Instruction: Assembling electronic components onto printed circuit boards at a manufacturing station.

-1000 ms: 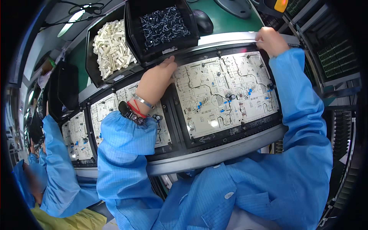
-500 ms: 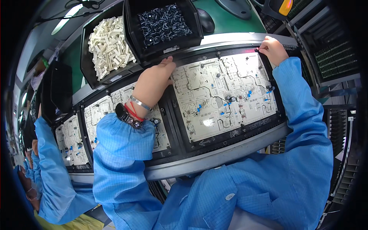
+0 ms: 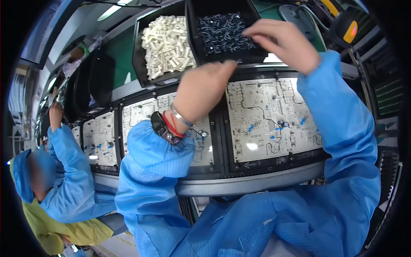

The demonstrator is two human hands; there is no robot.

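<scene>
My left hand (image 3: 202, 92) is over the black frame by the upper left corner of a white circuit board (image 3: 257, 141). Its fingers are curled together; their tips are blurred, and anything between them is hidden. Above the right part of the black bin of small dark parts (image 3: 222, 36), my right hand (image 3: 287, 43) reaches leftward with fingers stretched and thumb slightly apart. Nothing shows between its fingertips. My right sleeve covers part of the board, which carries small blue and dark components. A second white board (image 3: 205, 154) lies partly under my left forearm.
A black bin of cream-white parts (image 3: 169, 45) stands left of the dark parts. A metal rail (image 3: 257, 175) runs along the near side. Behind are a round grey base (image 3: 297, 17) and a yellow-and-black device (image 3: 350, 31). A co-worker's blue sleeve (image 3: 77, 158) is at left.
My right hand has left the frame's far right corner and moved leftward over the dark parts. My left hand stays near the board's left corner, fingers more curled. The view has shifted.
</scene>
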